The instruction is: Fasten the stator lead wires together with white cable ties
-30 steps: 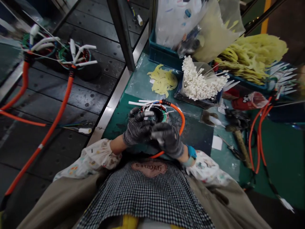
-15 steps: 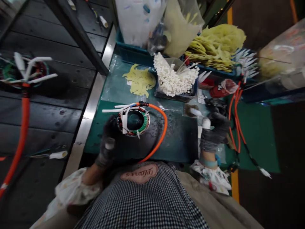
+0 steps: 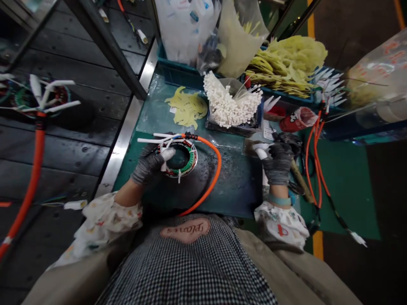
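Observation:
A ring-shaped motor stator point(image 3: 190, 163) with a green board, copper-coloured windings and white sleeved leads lies on the dark work surface. An orange cable point(image 3: 216, 169) curves from its top down to the right. My left hand point(image 3: 151, 163), in a grey glove with a white-covered thumb, grips the ring's left side; its other fingers are mostly hidden. My right hand point(image 3: 276, 163), gloved alike, is at the right, with thumb and forefinger brought together beside a small brownish patch point(image 3: 249, 146) on the surface. Whatever is between those fingertips cannot be made out.
Behind stand a box of white cable ties point(image 3: 233, 106), yellow cut sheets point(image 3: 187, 108), and a bin of yellow pieces point(image 3: 286, 63). A wooden handle point(image 3: 301, 182) and orange cables point(image 3: 314, 165) lie at right. On the left, another wired stator point(image 3: 23, 99) rests beyond the metal edge point(image 3: 124, 144).
My left hand has moved up and over the stator's left rim, its thumb now on the ring. My right hand has shifted slightly left, its thumb closing toward the forefinger.

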